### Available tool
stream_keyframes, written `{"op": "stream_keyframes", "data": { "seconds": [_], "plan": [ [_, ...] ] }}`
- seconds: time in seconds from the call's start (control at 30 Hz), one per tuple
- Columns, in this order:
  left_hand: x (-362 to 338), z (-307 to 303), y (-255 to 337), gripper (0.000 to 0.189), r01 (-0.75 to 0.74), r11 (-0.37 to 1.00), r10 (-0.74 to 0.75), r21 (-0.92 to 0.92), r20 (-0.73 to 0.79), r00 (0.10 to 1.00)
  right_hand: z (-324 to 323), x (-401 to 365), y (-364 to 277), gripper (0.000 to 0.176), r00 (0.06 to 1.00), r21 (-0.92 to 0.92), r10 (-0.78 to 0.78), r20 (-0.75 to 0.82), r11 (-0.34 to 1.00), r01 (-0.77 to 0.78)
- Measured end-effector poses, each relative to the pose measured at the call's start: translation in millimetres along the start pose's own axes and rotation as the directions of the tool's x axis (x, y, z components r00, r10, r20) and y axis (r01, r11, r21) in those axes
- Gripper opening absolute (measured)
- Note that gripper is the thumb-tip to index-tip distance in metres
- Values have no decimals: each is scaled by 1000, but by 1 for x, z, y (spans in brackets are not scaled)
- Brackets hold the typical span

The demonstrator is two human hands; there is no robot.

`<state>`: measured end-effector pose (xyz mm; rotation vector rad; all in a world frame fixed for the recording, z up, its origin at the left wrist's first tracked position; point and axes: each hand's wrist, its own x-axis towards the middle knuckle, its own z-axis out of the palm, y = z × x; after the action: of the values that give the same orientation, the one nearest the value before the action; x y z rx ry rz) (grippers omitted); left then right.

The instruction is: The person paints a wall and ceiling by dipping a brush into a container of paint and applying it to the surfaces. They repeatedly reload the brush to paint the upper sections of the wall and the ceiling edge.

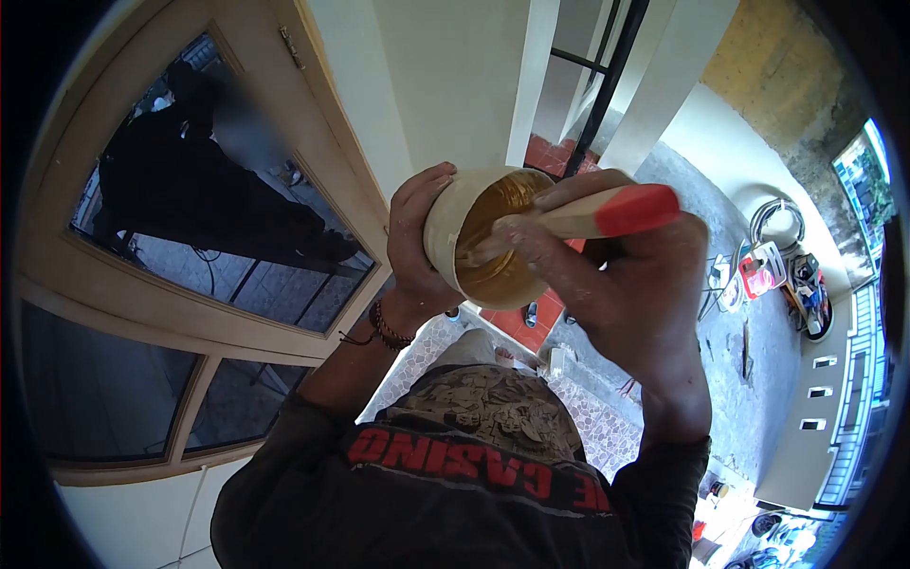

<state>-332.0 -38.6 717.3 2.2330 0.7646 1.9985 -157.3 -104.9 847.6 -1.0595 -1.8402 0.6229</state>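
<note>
My left hand (414,228) is wrapped round the outside of a pale tub (442,232), which is tilted so its mouth faces right. Golden-brown liquid, like varnish, coats the inside of the tub. In my right hand (635,284) is a paintbrush (578,218) with a wooden handle and a red end. Its head dips inside the tub's mouth, with the bristles partly hidden by my fingers. A braided bracelet (389,327) circles my left wrist.
A wooden-framed glass door (351,171) stands close on my left, reflecting a person. Red tiles (517,327) and a sandal (531,314) lie below. Farther right are a coiled hose (777,223) and a red-and-white container (761,272) on the concrete floor (730,379).
</note>
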Motion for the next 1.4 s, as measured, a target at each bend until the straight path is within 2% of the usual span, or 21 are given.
{"op": "stream_keyframes", "data": {
  "seconds": [0.07, 0.1, 0.17, 0.2, 0.27, 0.3, 0.37, 0.5, 0.57, 0.67, 0.8, 0.9, 0.97, 1.0, 1.07, 1.1, 1.17, 1.27, 1.4],
  "plan": [
    [1, -2, 1, 89, 9, 1000, -10, 29, 16, 1000, -5, 1, -7, 18, 994, -15, -80, -73, 997, 79],
    [-1, -2, -1, 89, 6, 999, -6, 31, 13, 1000, -8, 3, -9, 18, 994, -15, -86, -73, 996, 85],
    [-7, 0, -5, 92, 137, 989, -134, -58, 50, 990, -14, 7, -11, 13, 981, 4, -193, 27, 981, 193],
    [-6, -1, -5, 92, 132, 990, -129, -58, 46, 991, -18, 10, -11, 13, 980, 2, -198, 27, 980, 198],
    [-4, -2, -2, 91, 169, 980, -155, -104, 127, 980, -26, 17, -12, 17, 947, -51, -268, 176, 959, 280],
    [-2, -3, -2, 91, 166, 981, -153, -105, 123, 981, -30, 22, -13, 17, 946, -54, -271, 178, 957, 284],
    [0, -5, 0, 83, 114, 987, -101, -116, 110, 989, -37, 32, -13, 21, 850, -124, -392, 352, 881, 457],
    [5, -8, -6, 72, 34, 997, -29, -65, 85, 996, -35, 41, -19, 22, 773, -106, -432, 464, 840, 533],
    [11, -8, -3, 64, -52, 999, 52, -7, 49, 997, -31, 42, -22, 21, 721, -179, -415, 555, 787, 591],
    [15, -11, 0, 66, -70, 997, 68, 31, 51, 996, -27, 41, -21, 22, 715, -209, -382, 585, 781, 588],
    [13, -14, 1, 73, -40, 999, 40, -6, 33, 999, -30, 44, -26, 23, 731, -208, -373, 571, 796, 568],
    [10, -14, 0, 84, 23, 1000, -22, -14, 75, 997, -40, 43, -25, 22, 743, -106, -455, 491, 815, 569],
    [6, -14, -4, 90, 168, 970, -137, -177, 177, 975, -38, 37, -19, 21, 780, -162, -526, 340, 784, 599],
    [6, -16, -2, 90, 164, 971, -135, -174, 167, 977, -36, 31, -11, 23, 800, -145, -526, 288, 802, 580],
    [7, -20, 4, 89, 405, 858, -323, -314, 283, 903, -34, 25, -4, 25, 764, -193, -568, 305, 749, 634],
    [9, -24, 6, 89, 403, 860, -324, -313, 274, 906, -33, 22, -1, 26, 732, -241, -603, 318, 695, 677],
    [14, -32, 9, 87, 513, 820, -380, -255, 429, 820, -30, 17, 10, 23, 710, -282, -631, 313, 652, 704],
    [13, -36, 3, 88, 532, 802, -359, -272, 493, 793, -28, 10, 17, 23, 686, -370, -646, 334, 579, 726],
    [15, -40, 3, 87, 572, 769, -375, -286, 524, 765, -22, 7, 21, 25, 657, -383, -684, 317, 541, 749]
  ]
}}
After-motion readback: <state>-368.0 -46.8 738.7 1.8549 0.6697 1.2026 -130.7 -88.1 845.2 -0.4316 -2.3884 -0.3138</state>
